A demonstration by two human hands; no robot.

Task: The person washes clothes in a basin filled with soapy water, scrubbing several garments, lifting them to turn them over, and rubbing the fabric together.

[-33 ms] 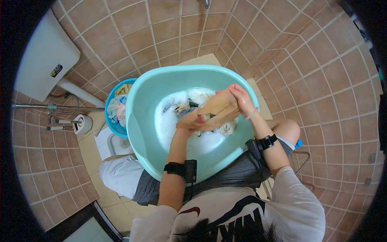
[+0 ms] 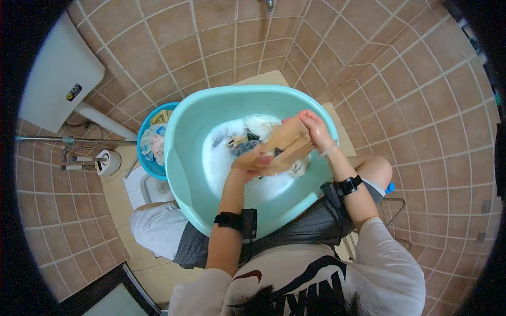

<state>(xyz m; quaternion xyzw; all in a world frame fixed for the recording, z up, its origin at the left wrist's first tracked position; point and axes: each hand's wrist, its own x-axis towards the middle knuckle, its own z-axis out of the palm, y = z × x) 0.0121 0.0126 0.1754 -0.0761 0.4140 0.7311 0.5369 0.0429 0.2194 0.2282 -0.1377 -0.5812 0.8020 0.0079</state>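
Grasping a tan cloth (image 2: 284, 138) in both hands, stretched above suds (image 2: 219, 171) in the mint tub (image 2: 192, 91). Clenching one end in the right hand (image 2: 315, 130) at two o'clock, near the rim; gripping the other in the left hand (image 2: 252, 161), blurred, near the tub's centre. Having a grey-blue garment (image 2: 243, 148) just beside it toward eleven o'clock, and a blue basin (image 2: 153, 169) of clothes (image 2: 153, 141) beyond the rim, between nine and ten o'clock.

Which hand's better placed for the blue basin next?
Left, probably: the left hand is nearer the blue basin, which stands left of the tub; the right hand holds the tan cloth farther right.
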